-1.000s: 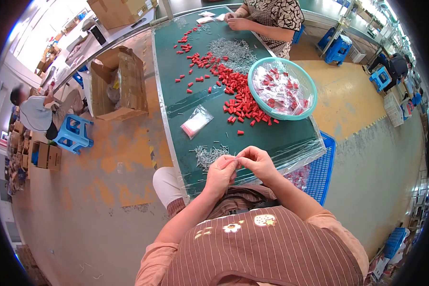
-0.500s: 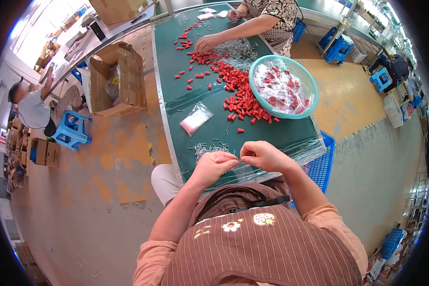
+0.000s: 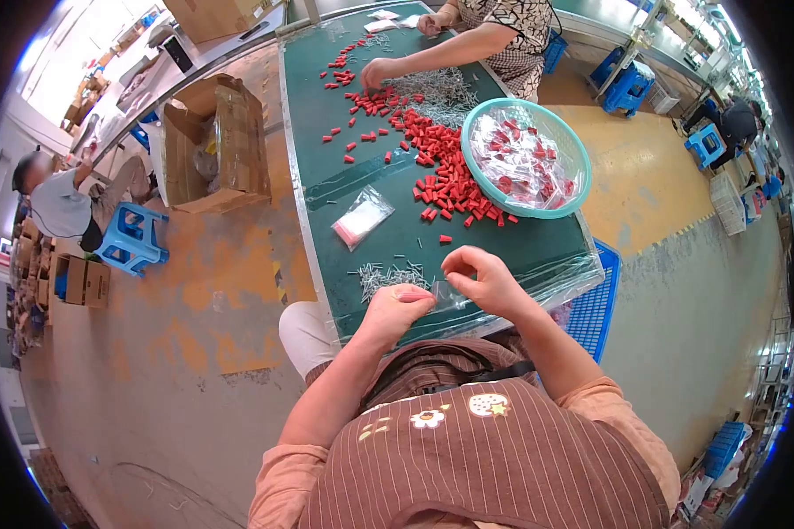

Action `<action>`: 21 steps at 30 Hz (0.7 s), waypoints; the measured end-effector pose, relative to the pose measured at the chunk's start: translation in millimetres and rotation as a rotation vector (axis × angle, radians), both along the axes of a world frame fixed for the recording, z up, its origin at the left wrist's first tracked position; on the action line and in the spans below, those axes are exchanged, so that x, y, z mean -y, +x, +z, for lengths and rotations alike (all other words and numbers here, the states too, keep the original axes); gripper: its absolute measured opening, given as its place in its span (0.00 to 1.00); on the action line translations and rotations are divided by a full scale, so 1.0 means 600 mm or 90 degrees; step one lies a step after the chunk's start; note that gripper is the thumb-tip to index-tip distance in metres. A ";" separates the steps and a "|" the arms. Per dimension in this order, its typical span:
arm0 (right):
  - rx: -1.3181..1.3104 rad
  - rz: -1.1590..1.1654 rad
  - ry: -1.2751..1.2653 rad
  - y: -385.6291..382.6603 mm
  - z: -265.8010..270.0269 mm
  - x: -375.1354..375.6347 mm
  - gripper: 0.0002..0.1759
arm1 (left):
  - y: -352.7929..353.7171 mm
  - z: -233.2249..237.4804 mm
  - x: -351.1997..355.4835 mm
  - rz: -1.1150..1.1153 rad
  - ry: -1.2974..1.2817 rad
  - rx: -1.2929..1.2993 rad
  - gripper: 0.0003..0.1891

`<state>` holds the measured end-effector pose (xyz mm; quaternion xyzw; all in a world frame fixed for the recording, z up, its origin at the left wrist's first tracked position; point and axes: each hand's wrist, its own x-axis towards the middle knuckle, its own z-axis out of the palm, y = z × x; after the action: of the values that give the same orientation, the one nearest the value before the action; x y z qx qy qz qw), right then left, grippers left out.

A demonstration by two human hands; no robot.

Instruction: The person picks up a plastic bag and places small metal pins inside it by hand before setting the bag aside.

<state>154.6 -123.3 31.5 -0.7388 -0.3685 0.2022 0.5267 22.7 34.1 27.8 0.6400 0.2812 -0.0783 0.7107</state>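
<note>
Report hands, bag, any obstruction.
Left hand pinching clear bag. Right hand close by, grip unclear. Pins just beyond left hand; no obstruction seen between hands.

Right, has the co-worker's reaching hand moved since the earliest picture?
Yes. Against the white packets, the reaching hand has moved toward the camera, to the red caps.

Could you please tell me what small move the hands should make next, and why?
I would probably have the right hand ease forward to the lone red piece: it lies just beyond that hand, apart from the main red heap, while the left hand is beside the metal pieces.
</note>
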 end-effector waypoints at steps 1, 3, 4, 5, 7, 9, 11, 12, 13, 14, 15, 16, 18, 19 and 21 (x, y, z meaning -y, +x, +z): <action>0.075 -0.058 0.015 -0.005 0.009 -0.001 0.07 | -0.001 -0.006 0.000 0.013 -0.019 0.002 0.08; 0.099 -0.078 0.003 -0.015 0.025 0.004 0.06 | -0.002 -0.007 0.002 0.037 -0.038 0.003 0.08; 0.111 -0.089 -0.003 -0.020 0.033 0.007 0.06 | -0.002 -0.001 0.004 0.047 -0.037 0.002 0.08; 0.065 -0.063 -0.037 -0.027 0.041 0.009 0.07 | -0.002 0.002 0.007 0.057 -0.037 0.002 0.07; -0.006 -0.004 -0.057 -0.033 0.029 0.010 0.08 | -0.002 -0.021 0.013 0.061 -0.008 0.066 0.07; -0.074 0.019 -0.066 -0.037 0.009 0.009 0.09 | -0.001 -0.026 0.018 0.048 0.047 0.096 0.06; -0.147 0.030 -0.084 -0.038 -0.009 0.008 0.09 | -0.003 -0.017 0.022 0.021 0.130 0.088 0.05; -0.153 0.027 -0.088 -0.039 -0.013 0.008 0.09 | -0.005 -0.019 0.024 0.028 0.122 0.093 0.06; -0.158 0.023 -0.091 -0.040 -0.016 0.009 0.09 | -0.006 -0.023 0.026 0.033 0.114 0.099 0.06; -0.163 0.018 -0.095 -0.040 -0.017 0.009 0.09 | -0.005 -0.026 0.027 0.038 0.105 0.105 0.06; -0.152 0.011 -0.100 -0.039 -0.015 0.009 0.09 | -0.005 -0.025 0.028 0.039 0.101 0.111 0.06; -0.141 0.004 -0.106 -0.040 -0.011 0.010 0.09 | -0.004 -0.023 0.030 0.040 0.096 0.115 0.06; -0.097 -0.025 -0.119 -0.044 -0.004 0.007 0.08 | -0.005 -0.026 0.033 0.059 0.086 0.135 0.06; -0.063 -0.047 -0.127 -0.053 -0.001 0.005 0.08 | -0.007 -0.035 0.038 0.075 0.080 0.150 0.05; 0.006 -0.091 -0.122 -0.069 -0.001 0.000 0.08 | -0.008 -0.044 0.049 0.109 0.107 0.179 0.05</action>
<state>113.2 -123.0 30.7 -0.8112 -0.2964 0.1946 0.4650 18.2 4.6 1.2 0.6756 0.2384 0.0966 0.6909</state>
